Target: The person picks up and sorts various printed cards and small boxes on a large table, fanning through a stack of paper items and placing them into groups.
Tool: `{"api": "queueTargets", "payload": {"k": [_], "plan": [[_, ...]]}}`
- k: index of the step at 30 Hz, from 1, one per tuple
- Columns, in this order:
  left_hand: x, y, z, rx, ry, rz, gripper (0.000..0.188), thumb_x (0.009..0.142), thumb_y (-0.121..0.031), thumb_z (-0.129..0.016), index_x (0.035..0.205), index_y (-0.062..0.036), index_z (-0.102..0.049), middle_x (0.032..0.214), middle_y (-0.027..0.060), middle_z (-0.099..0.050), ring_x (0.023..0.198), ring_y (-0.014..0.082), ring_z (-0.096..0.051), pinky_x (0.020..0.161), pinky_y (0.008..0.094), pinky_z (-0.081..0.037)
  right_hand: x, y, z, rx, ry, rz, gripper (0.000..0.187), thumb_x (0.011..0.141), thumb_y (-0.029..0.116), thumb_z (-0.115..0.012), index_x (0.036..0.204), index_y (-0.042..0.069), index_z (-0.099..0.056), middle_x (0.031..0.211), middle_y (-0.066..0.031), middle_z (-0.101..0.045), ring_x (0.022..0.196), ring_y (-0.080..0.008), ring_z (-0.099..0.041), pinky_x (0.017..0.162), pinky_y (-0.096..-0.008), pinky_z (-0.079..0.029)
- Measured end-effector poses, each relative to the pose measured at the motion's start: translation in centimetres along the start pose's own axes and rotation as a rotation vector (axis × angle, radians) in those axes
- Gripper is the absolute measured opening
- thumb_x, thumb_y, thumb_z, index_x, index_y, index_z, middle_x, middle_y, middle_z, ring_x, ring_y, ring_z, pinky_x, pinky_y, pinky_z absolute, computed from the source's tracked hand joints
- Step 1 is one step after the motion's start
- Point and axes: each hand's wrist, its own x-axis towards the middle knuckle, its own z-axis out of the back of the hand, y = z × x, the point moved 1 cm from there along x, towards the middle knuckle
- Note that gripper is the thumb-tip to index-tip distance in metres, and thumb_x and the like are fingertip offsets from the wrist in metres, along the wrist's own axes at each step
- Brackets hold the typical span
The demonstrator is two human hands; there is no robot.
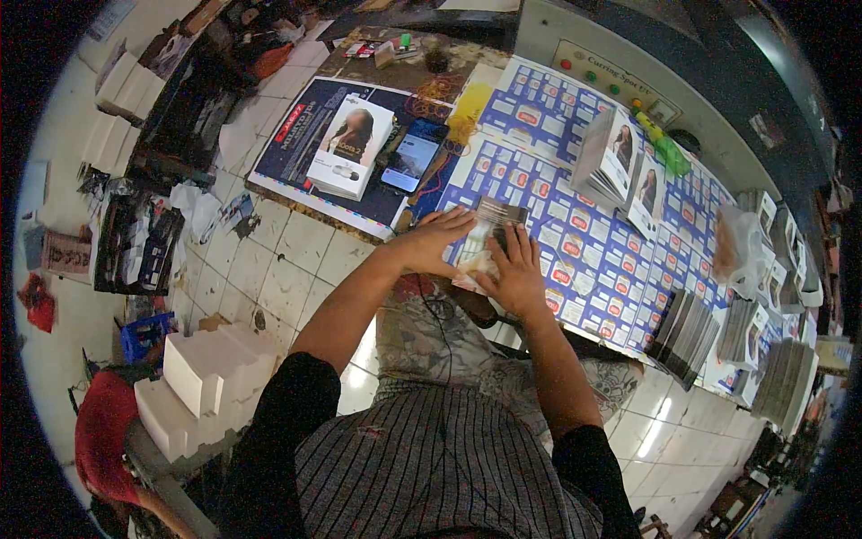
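At the near edge of the table lies a small printed sheet or flat carton (489, 218), dark along its far side and paler nearer me. My left hand (435, 241) rests at its left edge, fingers stretched out. From the right, my right hand (514, 274) presses on its surface, fingers spread and flat. Both hands cover much of the piece, so its full outline is hidden. To the left is a stack of white printed cards (351, 148) with a portrait on top. A lit phone (415, 160) lies between that stack and my hands.
A blue patterned printed sheet (548, 198) covers the table. On it stand a fanned bundle of printed pieces (606, 162), dark stacks (684, 334) and a clear plastic bag (741, 247). Yellow string (462, 130) lies behind the phone. White stacked blocks (211, 377) and a person in red (112, 431) are at lower left.
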Motion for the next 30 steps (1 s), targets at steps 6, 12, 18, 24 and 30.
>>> {"api": "queueTargets", "payload": {"k": [6, 12, 18, 24, 30], "plan": [[-0.1, -0.2, 0.1, 0.019, 0.015, 0.033, 0.109, 0.073, -0.049, -0.079, 0.156, -0.0087, -0.022, 0.165, 0.0116, -0.014, 0.152, 0.0316, -0.012, 0.12, 0.0511, -0.016, 0.2, 0.3, 0.5, 0.033, 0.005, -0.009, 0.071, 0.086, 0.054, -0.064, 0.14, 0.009, -0.052, 0.156, -0.0204, -0.03, 0.147, -0.0405, -0.021, 0.118, -0.0554, -0.018], [0.0, -1.7, 1.3, 0.099, 0.119, 0.064, 0.106, 0.075, -0.049, -0.078, 0.156, -0.0073, -0.023, 0.165, 0.0105, -0.013, 0.152, 0.0327, -0.013, 0.119, 0.0522, -0.018, 0.0, 0.4, 0.6, 0.014, -0.015, -0.013, 0.071, 0.085, 0.053, -0.066, 0.14, 0.009, -0.052, 0.154, -0.0208, -0.033, 0.146, -0.0409, -0.024, 0.117, -0.0565, -0.02], [0.2, -0.6, 0.2, 0.11, 0.096, 0.018, 0.107, 0.075, -0.048, -0.078, 0.156, -0.007, -0.022, 0.166, 0.0106, -0.01, 0.152, 0.0334, -0.01, 0.119, 0.0525, -0.017, -0.2, 0.1, 0.1, 0.045, -0.055, 0.007, 0.073, 0.087, 0.056, -0.062, 0.141, 0.009, -0.051, 0.154, -0.0201, -0.034, 0.147, -0.0377, -0.024, 0.116, -0.0582, -0.02], [0.1, -0.5, 0.3, 0.012, 0.044, -0.006, 0.099, 0.078, -0.043, -0.077, 0.155, -0.0082, -0.026, 0.165, 0.0122, -0.014, 0.152, 0.0307, -0.008, 0.12, 0.0523, -0.012, 0.1, -0.2, 0.0, 0.027, -0.042, 0.001, 0.07, 0.089, 0.054, -0.06, 0.141, 0.008, -0.05, 0.154, -0.0184, -0.036, 0.146, -0.0367, -0.025, 0.115, -0.0599, -0.02], [0.9, -3.3, 2.3, 0.176, 0.224, 0.151, 0.096, 0.074, -0.048, -0.079, 0.154, -0.0298, -0.031, 0.165, 0.0097, -0.011, 0.152, 0.0332, -0.01, 0.114, 0.0658, -0.014, -2.0, -0.6, 0.3, -0.08, -0.024, 0.038, 0.052, 0.095, 0.044, -0.054, 0.136, 0.013, -0.057, 0.153, -0.0126, -0.038, 0.146, -0.0345, -0.027, 0.114, -0.0649, -0.019]]}}
